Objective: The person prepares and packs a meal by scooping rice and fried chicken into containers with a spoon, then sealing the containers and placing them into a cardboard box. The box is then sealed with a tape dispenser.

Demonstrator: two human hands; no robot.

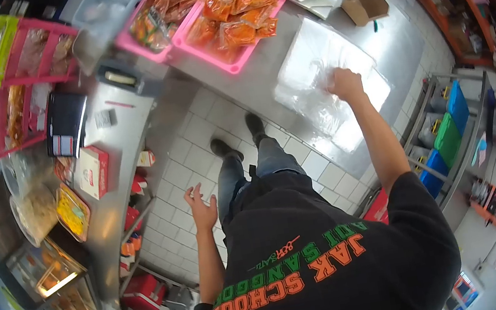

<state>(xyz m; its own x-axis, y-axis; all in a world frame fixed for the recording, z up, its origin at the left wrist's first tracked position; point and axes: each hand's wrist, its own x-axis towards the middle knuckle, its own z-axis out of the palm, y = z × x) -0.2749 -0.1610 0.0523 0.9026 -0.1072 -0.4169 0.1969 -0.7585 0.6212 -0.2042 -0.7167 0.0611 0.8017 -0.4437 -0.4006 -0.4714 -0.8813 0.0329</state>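
My right hand [346, 85] rests on a stack of clear plastic bags [311, 60] spread over the steel table [404, 41]. Its fingers are closed on the plastic at the stack's middle; the fingertips are partly hidden. My left hand [203, 207] hangs over the floor beside my leg, fingers apart and holding nothing. Just beyond the bags stands a pink basket [234, 68] filled with sealed packets of orange-red food [235, 6]. A second pink basket [153, 55] with darker red packets sits against it on the left. An open brown cardboard box [365, 8] is to the right.
A steel counter [124, 131] on my left holds a black device [66, 123], a red and white box [94, 171] and a yellow-filled tray [73, 211]. Pink racks [25, 56] stand behind. On my right are shelves with blue and green bins [447, 139]. White tiles [171, 194] cover the floor.
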